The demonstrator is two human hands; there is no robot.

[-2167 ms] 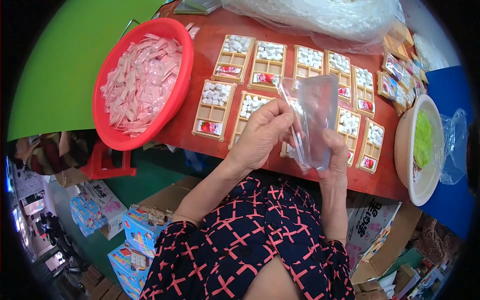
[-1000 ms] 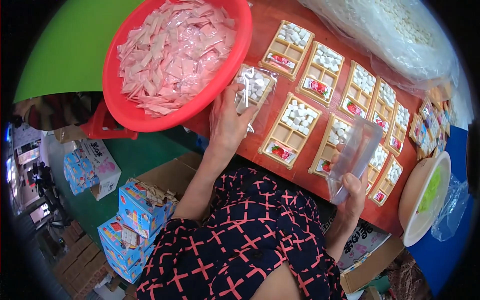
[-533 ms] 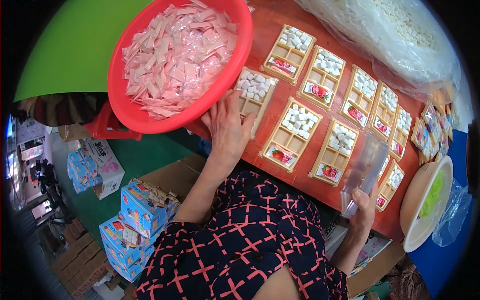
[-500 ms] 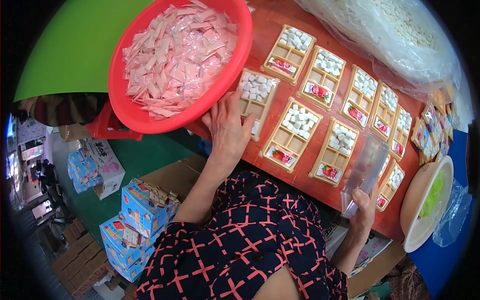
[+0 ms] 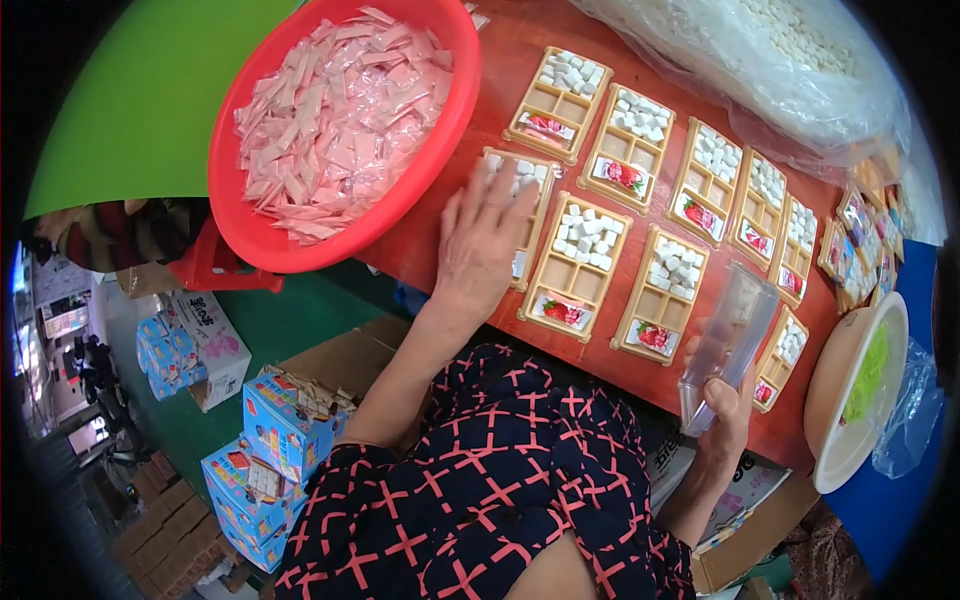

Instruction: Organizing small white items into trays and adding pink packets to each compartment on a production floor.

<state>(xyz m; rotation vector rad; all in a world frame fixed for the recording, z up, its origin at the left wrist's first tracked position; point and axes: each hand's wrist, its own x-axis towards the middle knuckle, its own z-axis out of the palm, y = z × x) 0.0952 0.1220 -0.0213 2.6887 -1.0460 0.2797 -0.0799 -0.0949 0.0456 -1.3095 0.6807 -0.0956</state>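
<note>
My left hand (image 5: 482, 243) lies flat, fingers spread, on a tan compartment tray (image 5: 522, 180) with white cubes, at the near left of two rows of such trays (image 5: 640, 240) on the red table (image 5: 500, 60). My right hand (image 5: 727, 412) grips the bottom of a clear plastic bag (image 5: 728, 340), held upright over the table's near edge. Each tray holds white cubes and a small red-printed packet.
A red basin (image 5: 440, 130) full of pink sachets sits at the left. A large clear bag of white pieces (image 5: 760, 60) lies at the back. A white bowl (image 5: 840, 400) with something green is at the right. Colourful cartons (image 5: 270, 430) stand on the green floor.
The clear bag, first held up by both hands, is now in my right hand alone, lowered to the right. My left hand went to the near-left tray and flattened on it.
</note>
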